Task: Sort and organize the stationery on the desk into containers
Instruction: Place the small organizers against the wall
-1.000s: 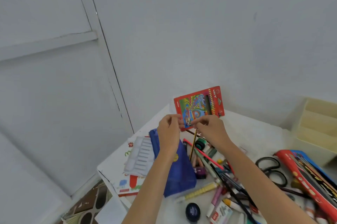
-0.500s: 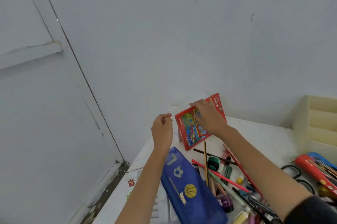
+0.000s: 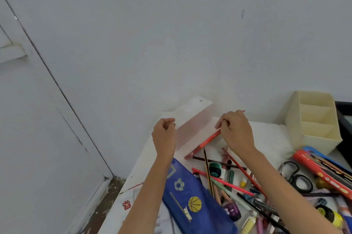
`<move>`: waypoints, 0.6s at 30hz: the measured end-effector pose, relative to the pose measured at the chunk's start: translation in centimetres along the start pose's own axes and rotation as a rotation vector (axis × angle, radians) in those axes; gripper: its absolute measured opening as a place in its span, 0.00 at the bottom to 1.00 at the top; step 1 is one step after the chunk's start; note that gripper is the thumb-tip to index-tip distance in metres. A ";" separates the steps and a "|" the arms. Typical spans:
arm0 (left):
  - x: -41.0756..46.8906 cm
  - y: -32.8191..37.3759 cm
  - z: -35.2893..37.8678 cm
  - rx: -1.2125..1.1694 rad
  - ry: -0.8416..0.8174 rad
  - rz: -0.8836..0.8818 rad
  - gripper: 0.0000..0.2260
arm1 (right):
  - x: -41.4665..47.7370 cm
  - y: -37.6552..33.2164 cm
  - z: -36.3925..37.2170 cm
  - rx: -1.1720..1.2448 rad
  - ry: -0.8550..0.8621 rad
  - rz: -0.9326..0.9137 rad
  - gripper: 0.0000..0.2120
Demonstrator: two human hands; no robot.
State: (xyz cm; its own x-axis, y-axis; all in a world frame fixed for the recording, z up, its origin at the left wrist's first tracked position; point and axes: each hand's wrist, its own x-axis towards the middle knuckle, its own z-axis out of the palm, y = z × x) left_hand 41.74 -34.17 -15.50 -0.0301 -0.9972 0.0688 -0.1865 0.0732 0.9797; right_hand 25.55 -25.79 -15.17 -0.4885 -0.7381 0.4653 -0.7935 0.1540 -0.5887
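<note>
The right hand (image 3: 235, 131) has pulled the red pencil box (image 3: 202, 143) away from the wall, where it stood upright a second ago with its bright picture facing out; half a second ago the fingers only lay on its face; now they curl over its far end, the grip closed on it. The box is tipped so far over that only its thin red edge shows, slanting down to the counter (image 3: 266, 134) just beyond the pile of pens and pencils (image 3: 238, 186). A pale pinkish panel rises above that edge; it may be the box's back or mere blur, I cannot tell which.

The left hand (image 3: 164, 134) hovers near the box's lower end, fingers curled in and holding nothing visible; the yellow-and-black pencil (image 3: 208, 172) that hung between both hands a second ago now lies on the pile.

By my judgement the box is being fetched to be filled, so sorting has barely begun; the cream organiser (image 3: 312, 119) stands at the back right, well apart from both hands; the blue pencil case (image 3: 192, 201) lies by the left forearm.

Pale lettering runs along the box's red edge, too small to read; print on the long red pack (image 3: 323, 171) is likewise illegible; the case bears a football and a basketball, no words.
</note>
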 end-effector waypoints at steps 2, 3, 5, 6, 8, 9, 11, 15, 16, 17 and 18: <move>0.1 0.2 0.1 -0.016 0.010 0.029 0.11 | 0.2 0.3 0.0 -0.127 0.004 0.056 0.13; 0.1 0.3 0.2 -0.020 0.010 0.045 0.11 | 0.4 0.4 0.1 -0.164 0.000 0.083 0.12; 0.4 0.6 0.4 -0.014 0.012 0.080 0.12 | 0.9 0.5 0.2 -0.171 -0.021 0.140 0.12; 0.6 0.7 0.5 -0.007 0.015 0.096 0.12 | 1.2 0.4 0.2 -0.154 -0.031 0.162 0.12; 1.0 0.9 0.8 0.017 0.015 0.125 0.12 | 1.9 -0.2 0.2 -0.074 -0.060 0.195 0.12; 1.3 0.9 0.9 0.035 0.009 0.141 0.11 | 2.2 -0.5 0.2 -0.012 -0.082 0.211 0.12; 1.8 0.8 1.3 0.078 -0.017 0.181 0.10 | 3.0 -1.0 0.6 0.138 -0.113 0.257 0.14; 3.6 0.3 2.3 0.282 -0.130 0.289 0.10 | 5.1 -0.1 2.7 0.377 -0.104 0.452 0.15; 4.2 0.1 2.6 0.355 -0.159 0.313 0.12 | 5.5 0.4 3.4 0.414 -0.108 0.509 0.15; 4.7 0.0 2.9 0.433 -0.185 0.331 0.16 | 5.9 0.9 4.1 0.446 -0.114 0.566 0.15; 5.3 -0.1 3.2 0.515 -0.209 0.344 0.21 | 6.2 1.4 4.8 0.477 -0.121 0.620 0.16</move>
State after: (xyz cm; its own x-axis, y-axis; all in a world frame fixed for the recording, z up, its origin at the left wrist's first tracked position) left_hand 38.47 -39.42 -15.83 -0.3528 -0.8947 0.2739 -0.5768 0.4384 0.6893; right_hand 23.11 -33.33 -16.27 -0.7263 -0.6802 -0.0989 -0.1354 0.2827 -0.9496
